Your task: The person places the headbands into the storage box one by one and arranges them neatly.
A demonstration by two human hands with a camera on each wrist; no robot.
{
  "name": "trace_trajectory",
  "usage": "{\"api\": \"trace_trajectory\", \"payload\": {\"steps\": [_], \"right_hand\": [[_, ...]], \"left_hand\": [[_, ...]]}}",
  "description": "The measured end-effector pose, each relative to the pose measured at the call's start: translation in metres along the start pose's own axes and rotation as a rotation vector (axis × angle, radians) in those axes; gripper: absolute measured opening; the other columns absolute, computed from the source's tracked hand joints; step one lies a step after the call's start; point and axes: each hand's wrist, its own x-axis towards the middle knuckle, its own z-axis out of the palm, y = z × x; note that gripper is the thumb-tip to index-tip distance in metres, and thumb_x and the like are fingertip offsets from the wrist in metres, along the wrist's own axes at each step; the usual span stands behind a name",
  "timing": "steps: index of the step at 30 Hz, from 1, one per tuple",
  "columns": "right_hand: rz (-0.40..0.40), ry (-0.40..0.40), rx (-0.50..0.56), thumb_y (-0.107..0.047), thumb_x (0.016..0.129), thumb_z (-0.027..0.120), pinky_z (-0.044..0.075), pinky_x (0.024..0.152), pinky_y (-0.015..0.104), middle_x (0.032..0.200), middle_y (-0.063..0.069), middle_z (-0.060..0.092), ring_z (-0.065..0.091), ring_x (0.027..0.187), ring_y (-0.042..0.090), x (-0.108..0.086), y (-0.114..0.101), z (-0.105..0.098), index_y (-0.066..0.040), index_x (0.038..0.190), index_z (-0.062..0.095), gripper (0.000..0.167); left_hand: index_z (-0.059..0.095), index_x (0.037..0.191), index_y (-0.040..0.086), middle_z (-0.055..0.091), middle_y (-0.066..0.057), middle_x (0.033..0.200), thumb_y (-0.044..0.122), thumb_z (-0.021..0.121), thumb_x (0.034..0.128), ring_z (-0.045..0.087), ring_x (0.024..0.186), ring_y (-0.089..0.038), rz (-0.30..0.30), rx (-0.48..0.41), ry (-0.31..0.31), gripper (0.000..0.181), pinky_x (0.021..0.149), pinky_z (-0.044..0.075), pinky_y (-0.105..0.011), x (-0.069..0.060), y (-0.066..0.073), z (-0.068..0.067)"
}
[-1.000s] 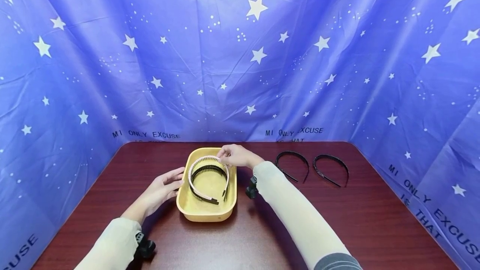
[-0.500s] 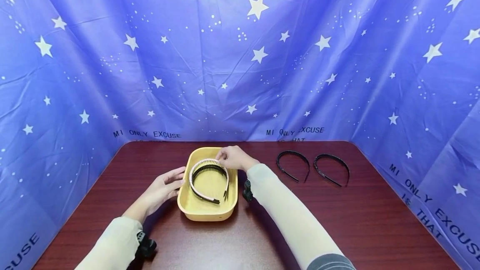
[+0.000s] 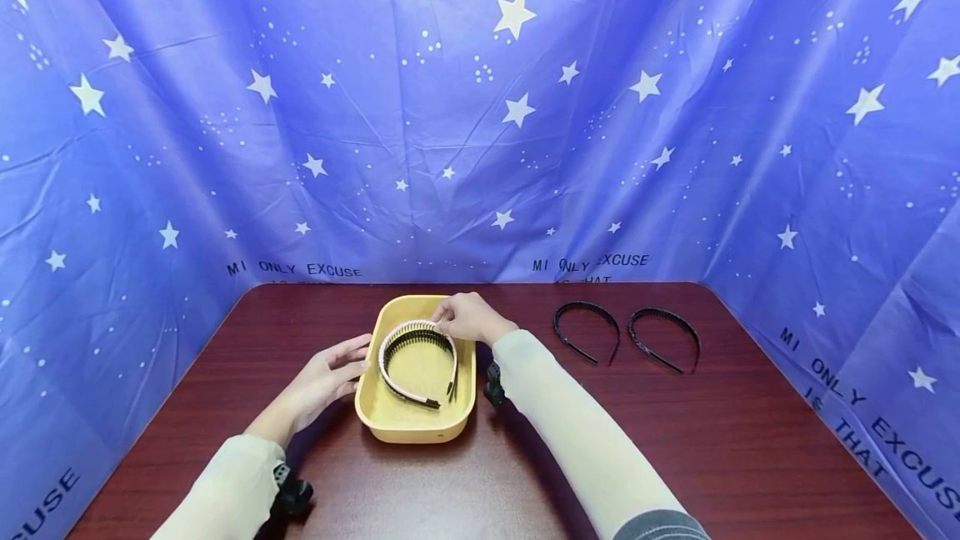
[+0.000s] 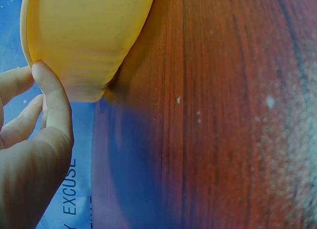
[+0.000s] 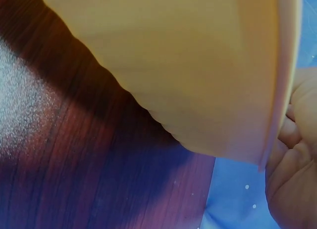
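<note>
A yellow tray (image 3: 415, 433) stands on the table with a pink headband (image 3: 385, 354) and a black headband (image 3: 420, 334) in it, the pink one lying over the black. My right hand (image 3: 474, 317) reaches over the tray's back right rim and pinches the top of the pink headband. At the tray's left side, my left hand (image 3: 318, 382) touches the rim with its fingertips, fingers loosely extended. In the left wrist view the left hand's thumb (image 4: 57, 98) is against the yellow wall. The right wrist view shows the right hand (image 5: 294, 164) behind the tray's wall, its fingertips hidden.
Two more black headbands, one (image 3: 587, 332) nearer the tray and one (image 3: 663, 340) farther right, lie on the dark red table (image 3: 600, 423). A blue star-patterned cloth (image 3: 450, 107) hangs behind the table and on both sides.
The right hand has shifted slightly left, and the pink headband has come down closer over the black one. My left hand keeps its place at the tray.
</note>
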Motion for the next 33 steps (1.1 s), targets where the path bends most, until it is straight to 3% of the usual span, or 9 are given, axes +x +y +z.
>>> {"api": "trace_trajectory", "payload": {"steps": [23, 33], "right_hand": [[0.054, 0.061, -0.019, -0.015, 0.089, 0.077, 0.052, 0.081, 0.023, 0.085, -0.006, 0.073, 0.064, 0.082, 0.008, -0.0030, -0.0055, 0.0043, -0.015, 0.094, 0.076, 0.005], [0.057, 0.072, 0.084, -0.016, 0.088, 0.077, 0.052, 0.077, 0.023, 0.082, -0.006, 0.071, 0.063, 0.075, 0.006, -0.0026, -0.0021, 0.0047, -0.011, 0.097, 0.075, 0.011]], "left_hand": [[0.029, 0.154, -0.004, 0.039, -0.031, 0.146, 0.005, 0.058, 0.1005, 0.060, 0.113, -0.019, -0.003, 0.001, 0.003, 0.061, 0.092, 0.054, -0.034, -0.0010, 0.0015, 0.0019], [0.028, 0.154, -0.004, 0.039, -0.032, 0.147, 0.006, 0.058, 0.1007, 0.060, 0.113, -0.019, 0.000, -0.003, -0.003, 0.062, 0.093, 0.054, -0.034, -0.0019, 0.0013, 0.0016]]}}
